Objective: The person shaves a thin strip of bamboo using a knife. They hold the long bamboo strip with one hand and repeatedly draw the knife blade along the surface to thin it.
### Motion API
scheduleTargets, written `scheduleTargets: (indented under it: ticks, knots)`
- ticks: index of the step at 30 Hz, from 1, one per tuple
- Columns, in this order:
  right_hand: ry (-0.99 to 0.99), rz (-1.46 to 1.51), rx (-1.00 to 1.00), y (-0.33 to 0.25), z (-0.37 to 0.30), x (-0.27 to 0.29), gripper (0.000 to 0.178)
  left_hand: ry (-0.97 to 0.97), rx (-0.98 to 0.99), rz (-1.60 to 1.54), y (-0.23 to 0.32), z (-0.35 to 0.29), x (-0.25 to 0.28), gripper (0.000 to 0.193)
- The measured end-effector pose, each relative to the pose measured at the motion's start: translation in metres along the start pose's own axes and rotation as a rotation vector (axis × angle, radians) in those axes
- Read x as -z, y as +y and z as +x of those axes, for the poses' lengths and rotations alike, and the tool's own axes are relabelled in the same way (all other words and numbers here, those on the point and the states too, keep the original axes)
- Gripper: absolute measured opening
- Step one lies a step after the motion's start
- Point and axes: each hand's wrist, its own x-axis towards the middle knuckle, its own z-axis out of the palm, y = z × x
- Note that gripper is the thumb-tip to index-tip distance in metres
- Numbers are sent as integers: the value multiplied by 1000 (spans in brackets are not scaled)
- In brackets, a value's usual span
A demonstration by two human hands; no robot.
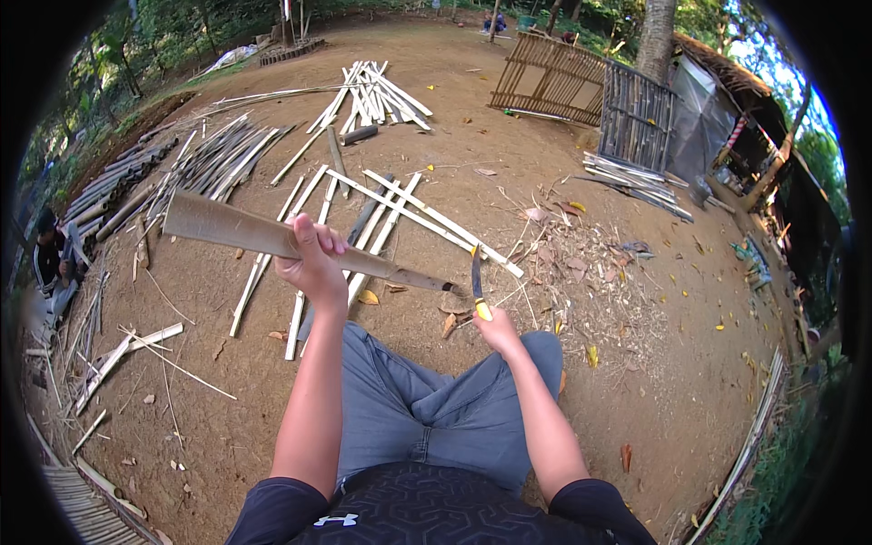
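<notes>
My left hand (315, 261) is wrapped round a long brown bamboo pole (232, 225), which tilts across in front of my knees. Its wide end is at the left and its narrow, dark-tipped end points right. In my right hand (499, 330) is a knife (477, 277) with a yellow handle and a dark, curved blade pointing away from me. The blade stands apart from the pole, just beyond its narrow end. Pale split bamboo strips (418, 218) lie crossed on the ground beyond my hands.
A heap of pale strips (372, 95) lies farther off, with dark bamboo poles (204, 159) to its left. Shavings and dry leaves (581, 263) litter the ground at right. Bamboo panels (636, 118) stand by a shelter. Another person (59, 254) sits at the far left.
</notes>
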Motion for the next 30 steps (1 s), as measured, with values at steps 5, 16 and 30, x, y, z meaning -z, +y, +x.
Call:
scheduleTargets:
  ticks: [5,16,30]
  knots:
    - [-69,88,-27,-30,-17,-10,11,112,91,18,13,-2,27,34]
    - [-53,-386,208,-107,-56,4,26,-72,117,40,8,0,8,25]
    - [26,-489,159,-120,-79,-37,31,-353,160,19,12,-15,-9,27]
